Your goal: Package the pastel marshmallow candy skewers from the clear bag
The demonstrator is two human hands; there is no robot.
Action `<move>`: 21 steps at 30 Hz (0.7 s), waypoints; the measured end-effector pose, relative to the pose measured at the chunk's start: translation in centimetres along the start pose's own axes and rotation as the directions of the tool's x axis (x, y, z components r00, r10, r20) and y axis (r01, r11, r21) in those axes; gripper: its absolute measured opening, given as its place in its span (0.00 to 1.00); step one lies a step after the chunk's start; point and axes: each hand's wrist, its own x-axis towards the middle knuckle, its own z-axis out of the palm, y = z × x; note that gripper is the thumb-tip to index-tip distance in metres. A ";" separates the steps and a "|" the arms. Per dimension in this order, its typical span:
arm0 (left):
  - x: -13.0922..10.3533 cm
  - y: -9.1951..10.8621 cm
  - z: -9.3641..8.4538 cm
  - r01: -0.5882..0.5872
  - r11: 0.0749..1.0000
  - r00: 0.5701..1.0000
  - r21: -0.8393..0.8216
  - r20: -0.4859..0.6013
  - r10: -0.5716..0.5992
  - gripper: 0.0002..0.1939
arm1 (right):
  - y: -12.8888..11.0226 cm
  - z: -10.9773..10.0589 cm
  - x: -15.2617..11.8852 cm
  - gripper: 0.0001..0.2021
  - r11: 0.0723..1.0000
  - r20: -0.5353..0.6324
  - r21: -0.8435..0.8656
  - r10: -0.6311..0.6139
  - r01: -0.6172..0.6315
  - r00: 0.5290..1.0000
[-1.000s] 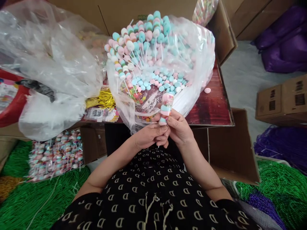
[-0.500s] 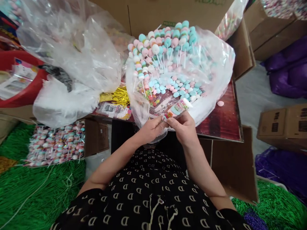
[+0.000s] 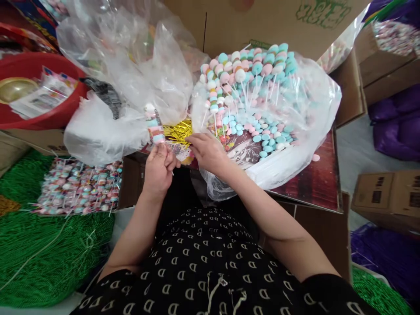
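In my closed left hand (image 3: pixel 160 168) is a marshmallow stick (image 3: pixel 153 122) in a clear wrapper, held upright by its gathered lower end; a bit of white stick shows below the fist. My right hand (image 3: pixel 210 154) reaches across to the pile of gold twist ties (image 3: pixel 180 131), its fingertips pinched together at the pile's right edge. Just right of it lies an open clear plastic bag (image 3: pixel 262 173) holding several unwrapped marshmallow sticks (image 3: pixel 241 75) and loose pink, blue and white marshmallows (image 3: pixel 269 135). Printed wrappers (image 3: pixel 182 152) lie partly under the ties.
A red basin (image 3: pixel 74 107) with packets and a gold bowl stands at the far left. Crumpled plastic bags (image 3: pixel 131 83) lie beside it. Below left, a box is full of wrapped marshmallow sticks (image 3: pixel 80 186). A large cardboard box (image 3: pixel 262 22) stands behind; one marshmallow (image 3: pixel 315 157) lies on the red table (image 3: pixel 311 179).
Both hands have moved left from the bag's front and come apart. The wrapped marshmallow stick is now upright in the left hand alone, while the right has gone to the gold ties.
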 end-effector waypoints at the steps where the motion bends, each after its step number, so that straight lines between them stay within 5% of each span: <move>1: 0.2 0.4 -0.2 0.021 0.999 1.000 -0.025 -0.021 -0.021 0.19 | -0.1 0.6 0.7 0.18 0.992 0.064 -0.124 -0.028 0.036 0.998; 4: 0.4 0.6 -0.6 0.058 0.996 0.998 -0.068 -0.033 -0.061 0.19 | -0.2 2.0 1.9 0.17 0.922 0.197 -0.373 -0.036 0.109 0.980; 8: 0.2 0.1 -0.9 0.108 0.990 0.993 -0.095 -0.033 -0.112 0.19 | 0.7 2.4 2.4 0.13 0.909 0.245 -0.410 0.029 0.076 0.969; 11: 0.3 -0.2 -0.8 0.161 0.983 0.986 -0.083 -0.028 -0.164 0.19 | 2.2 2.1 2.3 0.12 0.968 0.100 -0.239 0.109 -0.082 0.989; 14: 0.2 -0.5 -0.4 0.207 0.977 0.978 -0.059 0.019 -0.206 0.19 | 3.6 1.6 1.5 0.09 0.960 -0.157 0.185 0.238 -0.208 0.959; 16: 0.2 -0.9 0.1 0.225 0.973 0.973 -0.046 0.061 -0.222 0.19 | 4.0 0.9 0.4 0.09 0.814 -0.243 0.537 0.400 -0.221 0.884; 18: 0.2 -1.3 0.8 0.243 0.970 0.966 -0.028 0.098 -0.239 0.20 | 3.8 0.2 -0.9 0.13 0.573 -0.197 0.798 0.542 -0.188 0.817; 21: 0.0 -2.1 2.3 0.275 0.961 0.951 0.017 0.139 -0.275 0.20 | 2.6 -0.7 -2.9 0.20 0.297 -0.081 0.945 0.620 -0.138 0.780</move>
